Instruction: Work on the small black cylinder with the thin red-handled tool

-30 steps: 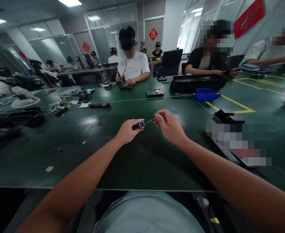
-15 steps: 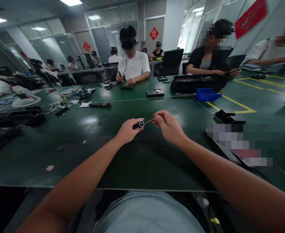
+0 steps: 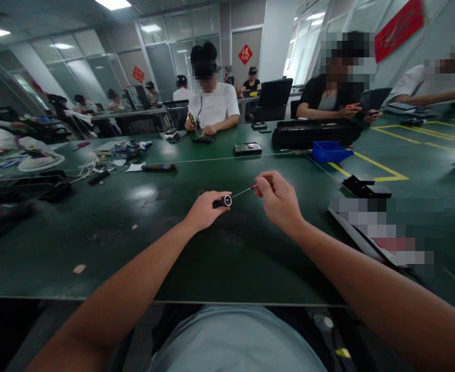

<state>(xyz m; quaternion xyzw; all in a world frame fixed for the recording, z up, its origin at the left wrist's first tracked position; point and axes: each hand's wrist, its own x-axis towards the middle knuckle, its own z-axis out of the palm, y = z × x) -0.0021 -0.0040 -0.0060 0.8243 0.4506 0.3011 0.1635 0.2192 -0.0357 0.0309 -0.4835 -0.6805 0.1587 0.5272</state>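
Note:
My left hand is closed round a black cylinder whose end, ringed in silver, faces right and toward me. What kind of part it is I cannot make out. My right hand grips the red handle of a thin screwdriver, most of the handle hidden in the fingers. The metal shaft slants down to the left, its tip close to the ringed end; whether it touches cannot be told. Both hands are above the green table.
A hard drive and a blue tray lie beyond my hands. Farther left is a dark pen-shaped tool. A black bracket and a pale sheet lie right. Across the table a person works on a small dark device.
My right hand has moved right and slightly up with the screwdriver, baring more of the shaft between the hands. My left hand and the cylinder have barely shifted.

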